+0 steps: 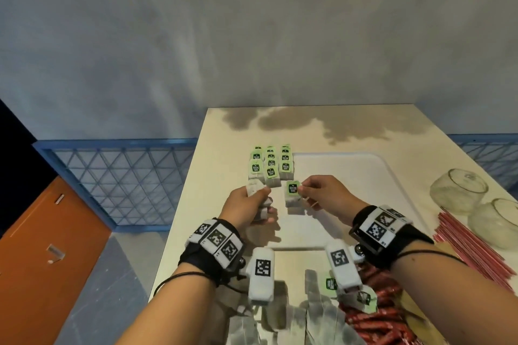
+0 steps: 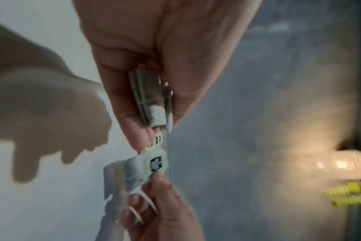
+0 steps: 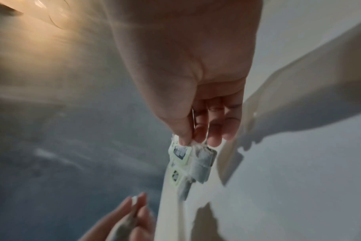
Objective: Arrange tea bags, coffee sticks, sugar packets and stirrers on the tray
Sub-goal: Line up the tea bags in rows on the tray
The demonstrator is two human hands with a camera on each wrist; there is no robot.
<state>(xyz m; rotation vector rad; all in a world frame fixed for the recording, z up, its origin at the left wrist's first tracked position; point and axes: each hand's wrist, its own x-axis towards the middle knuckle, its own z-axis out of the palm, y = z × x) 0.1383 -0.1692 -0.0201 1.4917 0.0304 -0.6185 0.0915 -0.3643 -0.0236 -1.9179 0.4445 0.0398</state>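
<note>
Tea bag (image 1: 293, 195), pale paper, green tag, pinched by right hand (image 1: 322, 194).

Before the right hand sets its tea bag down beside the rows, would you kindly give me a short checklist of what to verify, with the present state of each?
1. Right hand grips its tea bag by the green tag end: ok.
2. Left hand holds spare tea bags clear of the drop spot: ok.
3. Free space on the white tray right of the tea bag rows: ok.
4. Rows tidy, tags facing up: ok.
5. Rows fully inside the tray's rim: cannot tell.
6. String of the held tea bag free of the fingers: cannot tell.
</note>
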